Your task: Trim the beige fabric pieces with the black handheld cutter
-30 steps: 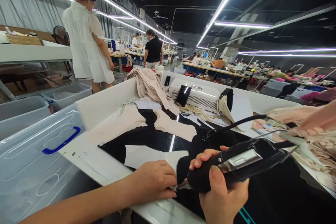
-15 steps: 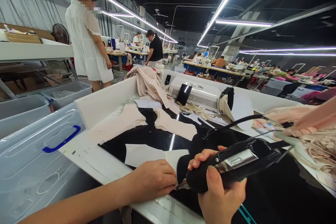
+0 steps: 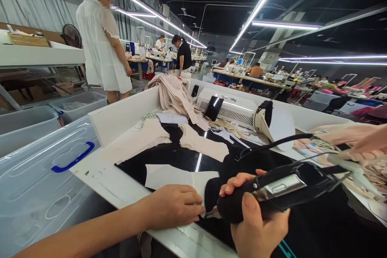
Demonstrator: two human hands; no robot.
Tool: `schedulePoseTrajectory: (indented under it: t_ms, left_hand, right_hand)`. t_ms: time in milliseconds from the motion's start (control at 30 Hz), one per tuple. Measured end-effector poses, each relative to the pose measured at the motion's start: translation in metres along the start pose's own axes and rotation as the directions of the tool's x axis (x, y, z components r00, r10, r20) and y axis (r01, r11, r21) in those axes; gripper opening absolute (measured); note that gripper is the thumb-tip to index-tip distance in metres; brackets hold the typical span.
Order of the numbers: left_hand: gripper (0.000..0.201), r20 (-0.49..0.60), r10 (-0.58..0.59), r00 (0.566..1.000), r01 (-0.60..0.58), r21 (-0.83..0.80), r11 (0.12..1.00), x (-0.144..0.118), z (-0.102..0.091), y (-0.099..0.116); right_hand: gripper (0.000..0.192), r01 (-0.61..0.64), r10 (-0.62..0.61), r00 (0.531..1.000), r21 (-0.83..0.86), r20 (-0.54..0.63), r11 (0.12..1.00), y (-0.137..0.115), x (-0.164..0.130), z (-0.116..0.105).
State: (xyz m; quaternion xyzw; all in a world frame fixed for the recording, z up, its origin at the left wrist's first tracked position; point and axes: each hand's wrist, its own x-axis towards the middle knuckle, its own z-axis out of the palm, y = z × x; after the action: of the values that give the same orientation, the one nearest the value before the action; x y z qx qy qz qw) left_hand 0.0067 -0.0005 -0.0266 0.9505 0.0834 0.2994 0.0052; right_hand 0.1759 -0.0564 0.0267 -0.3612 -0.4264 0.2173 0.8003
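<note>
My right hand (image 3: 256,221) is wrapped round a black handheld electric tool (image 3: 290,187) with a silver plate and a cord; the tool's thick rounded end faces left. Beside it, my left hand (image 3: 178,205) rests at the near edge of a cream fabric piece (image 3: 169,177), fingers bent and pressed together on its corner. The fingertips are partly hidden. The fabric lies on a glossy black board (image 3: 133,169), its right end close to the tool. A small pinkish-grey bit shows between hand and tool.
Stacked cream cut pieces (image 3: 204,143), a phone (image 3: 214,108) and a white vented lamp housing (image 3: 236,105) lie farther back. At right, another person's hand (image 3: 359,141) is over cream scraps (image 3: 376,173). Clear plastic bins (image 3: 39,185) stand left; a person in white (image 3: 99,44) is beyond.
The tool and my right hand have shifted slightly right. The other person's hand at right is a little lower. My left hand stays on the fabric; the whole view has moved slightly.
</note>
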Motion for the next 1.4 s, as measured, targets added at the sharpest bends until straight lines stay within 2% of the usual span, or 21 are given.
schedulePoseTrajectory:
  t_ms: [333,833,1167,1400]
  left_hand:
    - [0.010,0.012,0.005,1.000,-0.006,0.023,1.000,-0.0027,0.0017,-0.0020]
    - [0.013,0.002,0.007,1.000,-0.007,0.015,1.000,-0.0065,0.0025,-0.0035]
    - [0.014,0.029,0.004,1.000,-0.004,0.001,1.000,-0.0028,0.0020,-0.0012]
    - [0.012,0.000,0.006,1.000,-0.006,-0.007,1.000,-0.0033,0.0024,-0.0012]
  right_hand:
    - [0.037,-0.009,0.009,1.000,0.003,-0.008,1.000,-0.0023,0.0018,0.0025]
    - [0.039,-0.031,0.035,0.995,0.039,-0.091,0.999,-0.0034,0.0054,0.0078]
    - [0.039,-0.023,0.025,0.999,0.028,-0.046,0.999,0.0002,0.0036,0.0060]
    - [0.039,-0.031,0.030,0.998,-0.014,-0.061,0.999,0.0009,0.0018,0.0043]
